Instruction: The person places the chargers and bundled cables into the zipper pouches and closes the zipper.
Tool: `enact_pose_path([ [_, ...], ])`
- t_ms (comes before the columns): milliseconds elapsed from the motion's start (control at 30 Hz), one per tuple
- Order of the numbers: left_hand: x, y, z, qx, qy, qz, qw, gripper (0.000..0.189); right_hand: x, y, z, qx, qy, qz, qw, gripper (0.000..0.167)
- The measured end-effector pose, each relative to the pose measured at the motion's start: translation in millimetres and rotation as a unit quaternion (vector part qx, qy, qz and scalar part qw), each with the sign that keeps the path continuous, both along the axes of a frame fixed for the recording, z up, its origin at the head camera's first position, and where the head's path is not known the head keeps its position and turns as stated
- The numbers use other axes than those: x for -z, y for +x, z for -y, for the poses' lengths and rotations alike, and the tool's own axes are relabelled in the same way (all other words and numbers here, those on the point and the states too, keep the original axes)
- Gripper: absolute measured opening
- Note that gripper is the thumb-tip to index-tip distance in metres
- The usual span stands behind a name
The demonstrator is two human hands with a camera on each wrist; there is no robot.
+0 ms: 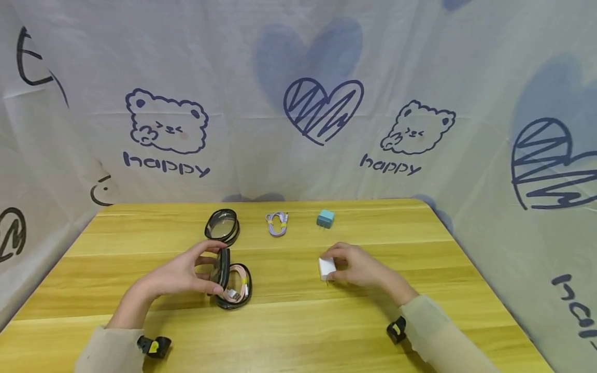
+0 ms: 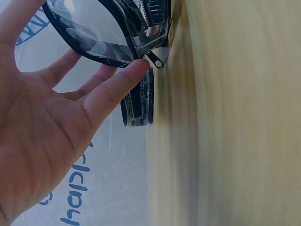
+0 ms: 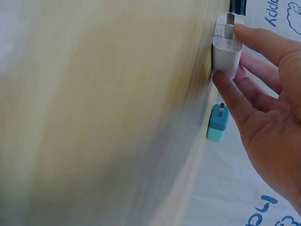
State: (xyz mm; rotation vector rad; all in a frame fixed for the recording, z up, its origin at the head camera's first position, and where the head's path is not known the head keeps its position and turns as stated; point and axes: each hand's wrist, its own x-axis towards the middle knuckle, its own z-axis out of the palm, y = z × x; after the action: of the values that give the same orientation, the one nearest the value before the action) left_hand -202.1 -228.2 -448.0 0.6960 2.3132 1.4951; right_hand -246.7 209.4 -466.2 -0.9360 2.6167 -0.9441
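Right of the black-rimmed case (image 1: pixel 249 291), the right hand (image 1: pixel 361 267) pinches a white charger (image 1: pixel 326 269), likely light and rigid, best held by its sides; the left hand (image 1: pixel 179 272), fingers parted, grips the case's raised lid (image 1: pixel 226 268).

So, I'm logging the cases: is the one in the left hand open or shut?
Open: the left hand holds its lid raised, and the pink cable shows uncovered in the base.

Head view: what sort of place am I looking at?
Probably a makeshift tabletop recording booth: a wood-grain table with pale printed cloth behind it and on both sides, and black wrist devices on the person working there.
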Motion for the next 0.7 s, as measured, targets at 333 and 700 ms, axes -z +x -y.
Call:
enact_pose_path([
  [333,1.4,-0.6,1.2,0.002,0.007,0.009,0.9999,0.095,1.0,1.6,5,0.016,-0.025,-0.017,0.9994,0.037],
  [700,-0.4,-0.7,1.5,0.001,0.005,0.008,1.0,0.093,-4.7,5.1,27,0.029,-0.103,-0.026,0.994,0.042],
])
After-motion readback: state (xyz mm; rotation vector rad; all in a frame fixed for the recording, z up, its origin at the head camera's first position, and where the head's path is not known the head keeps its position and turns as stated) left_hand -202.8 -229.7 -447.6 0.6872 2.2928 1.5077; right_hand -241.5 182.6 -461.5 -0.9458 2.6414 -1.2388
